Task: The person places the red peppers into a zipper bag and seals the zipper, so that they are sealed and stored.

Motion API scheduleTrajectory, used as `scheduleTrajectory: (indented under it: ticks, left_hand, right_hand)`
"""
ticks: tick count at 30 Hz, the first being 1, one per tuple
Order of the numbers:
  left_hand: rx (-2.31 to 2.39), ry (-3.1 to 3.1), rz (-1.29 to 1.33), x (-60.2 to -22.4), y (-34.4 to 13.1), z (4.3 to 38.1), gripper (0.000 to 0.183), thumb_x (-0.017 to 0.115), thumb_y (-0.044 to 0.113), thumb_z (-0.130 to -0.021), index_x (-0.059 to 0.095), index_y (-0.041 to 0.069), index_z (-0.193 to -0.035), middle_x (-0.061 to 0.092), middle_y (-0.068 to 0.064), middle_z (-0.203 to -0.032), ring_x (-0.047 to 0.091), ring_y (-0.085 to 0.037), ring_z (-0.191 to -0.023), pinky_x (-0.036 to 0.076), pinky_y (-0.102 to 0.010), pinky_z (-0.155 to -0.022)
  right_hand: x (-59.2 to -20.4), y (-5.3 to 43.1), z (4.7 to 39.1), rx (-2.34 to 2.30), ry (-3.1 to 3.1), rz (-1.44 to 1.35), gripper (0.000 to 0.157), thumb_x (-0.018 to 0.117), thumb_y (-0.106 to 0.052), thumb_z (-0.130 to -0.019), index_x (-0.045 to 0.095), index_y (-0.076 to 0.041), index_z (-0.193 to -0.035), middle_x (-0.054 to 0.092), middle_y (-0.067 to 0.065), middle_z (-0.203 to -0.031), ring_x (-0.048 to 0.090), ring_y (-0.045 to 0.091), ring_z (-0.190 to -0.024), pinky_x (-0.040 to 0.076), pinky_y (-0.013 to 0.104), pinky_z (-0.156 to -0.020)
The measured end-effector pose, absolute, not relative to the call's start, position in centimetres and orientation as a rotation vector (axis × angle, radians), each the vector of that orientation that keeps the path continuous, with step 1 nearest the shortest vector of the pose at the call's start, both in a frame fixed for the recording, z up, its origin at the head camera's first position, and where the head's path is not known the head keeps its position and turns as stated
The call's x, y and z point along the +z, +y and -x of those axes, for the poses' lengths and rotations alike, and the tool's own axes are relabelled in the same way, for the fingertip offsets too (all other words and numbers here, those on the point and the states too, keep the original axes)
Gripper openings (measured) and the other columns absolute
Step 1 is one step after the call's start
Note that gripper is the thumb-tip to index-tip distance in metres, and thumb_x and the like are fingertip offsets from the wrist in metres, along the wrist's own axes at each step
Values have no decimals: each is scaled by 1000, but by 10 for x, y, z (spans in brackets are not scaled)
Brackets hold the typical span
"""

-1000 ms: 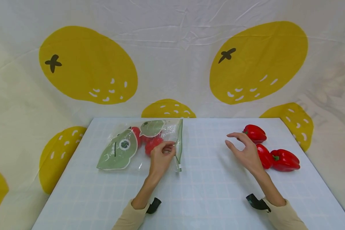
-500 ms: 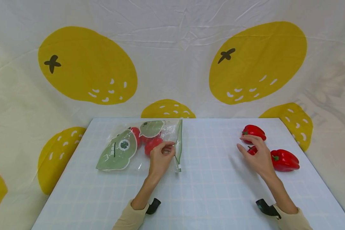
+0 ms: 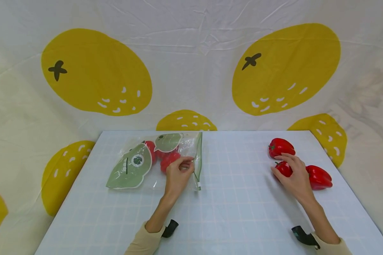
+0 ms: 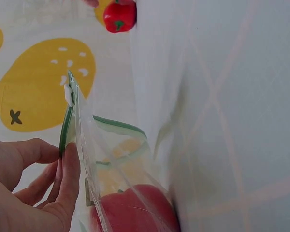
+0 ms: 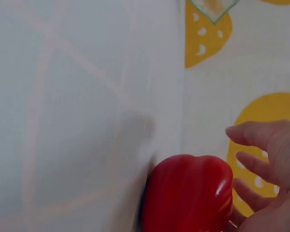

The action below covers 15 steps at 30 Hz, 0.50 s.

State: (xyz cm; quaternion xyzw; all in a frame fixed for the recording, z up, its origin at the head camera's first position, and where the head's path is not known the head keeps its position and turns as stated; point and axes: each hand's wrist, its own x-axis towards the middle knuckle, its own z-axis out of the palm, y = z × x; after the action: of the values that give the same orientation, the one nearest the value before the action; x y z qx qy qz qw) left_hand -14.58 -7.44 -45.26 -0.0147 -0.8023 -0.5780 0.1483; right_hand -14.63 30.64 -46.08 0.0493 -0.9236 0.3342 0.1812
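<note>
My left hand pinches the open edge of a clear zip bag printed with green cartoon shapes. In the left wrist view, the bag's mouth gapes, with green zip strips and a white slider. Red bell peppers lie inside. On the right, my right hand hovers over a red bell pepper, thumb and fingers spread around it and partly hiding it. The right wrist view shows the fingers apart above a glossy pepper.
Another red bell pepper lies just behind the right hand, and one more sits at its right side. The table has a pale checked cover. A cloth with yellow fruit prints hangs behind and beside it.
My right hand has moved right and down from beside the loose peppers to over the middle one. The left hand and the bag have stayed in place.
</note>
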Motion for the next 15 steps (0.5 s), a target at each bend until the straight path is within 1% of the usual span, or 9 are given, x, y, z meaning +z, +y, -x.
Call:
scheduleTrajectory:
  ticks: [6, 10, 15]
  left_hand:
    - [-1664, -2300, 44, -452, -74, 145, 16, 75, 4, -90, 78, 4, -105, 75, -7, -91, 71, -20, -82, 58, -19, -75]
    - [-1672, -2287, 59, -453, -75, 146, 15, 75, 4, -90, 78, 3, -105, 75, -7, -91, 71, -20, -81, 58, -20, -75]
    - [-1672, -2293, 63, -454, -75, 146, 16, 75, 4, -90, 78, 4, -105, 75, -6, -92, 71, -19, -82, 59, -20, -75]
  right_hand:
    - [-464, 315, 143, 902, -2659, -175, 58, 86, -2, -77, 63, -1, -130, 46, 29, -142, 39, 49, -129, 45, 79, -86]
    - [-464, 319, 141, 858, -2705, -192, 62, 87, 0, -75, 61, 2, -131, 44, 31, -142, 37, 51, -129, 46, 79, -85]
    - [-459, 322, 139, 801, -2785, -188, 64, 86, 0, -75, 59, 4, -133, 40, 34, -143, 35, 54, -129, 47, 77, -84]
